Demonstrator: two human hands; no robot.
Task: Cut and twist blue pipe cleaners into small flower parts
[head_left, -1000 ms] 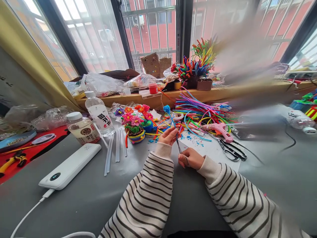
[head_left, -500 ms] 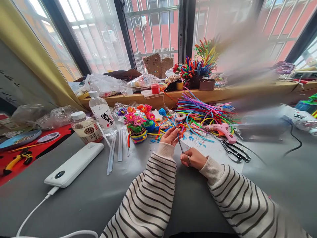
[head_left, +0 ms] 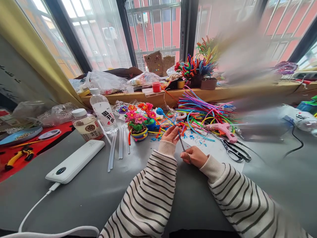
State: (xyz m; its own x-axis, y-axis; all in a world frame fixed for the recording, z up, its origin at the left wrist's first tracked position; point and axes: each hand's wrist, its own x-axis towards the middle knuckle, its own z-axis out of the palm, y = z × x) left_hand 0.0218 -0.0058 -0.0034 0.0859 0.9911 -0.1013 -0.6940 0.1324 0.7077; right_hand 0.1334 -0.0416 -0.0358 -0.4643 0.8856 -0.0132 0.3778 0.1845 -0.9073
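My left hand (head_left: 171, 134) pinches the upper part of a thin dark stem (head_left: 181, 142) topped by a small blue pipe-cleaner flower (head_left: 159, 111). My right hand (head_left: 194, 156) is closed round the stem's lower end, close to the grey table. Both arms wear striped sleeves. A little pot of pink and orange pipe-cleaner flowers (head_left: 137, 124) stands just left of my left hand. Blue scraps lie on a white sheet (head_left: 210, 148) right of my hands.
A pink glue gun (head_left: 223, 129) and black scissors (head_left: 235, 152) lie to the right, in front of a heap of coloured pipe cleaners (head_left: 200, 109). Clear glue sticks (head_left: 119, 147), two bottles (head_left: 102, 110), a white power bank (head_left: 75, 162) and yellow pliers (head_left: 17, 157) lie left.
The blue flower has tipped leftward and lower as my hands turned the stem. My hands stay in nearly the same place; the view shifted slightly.
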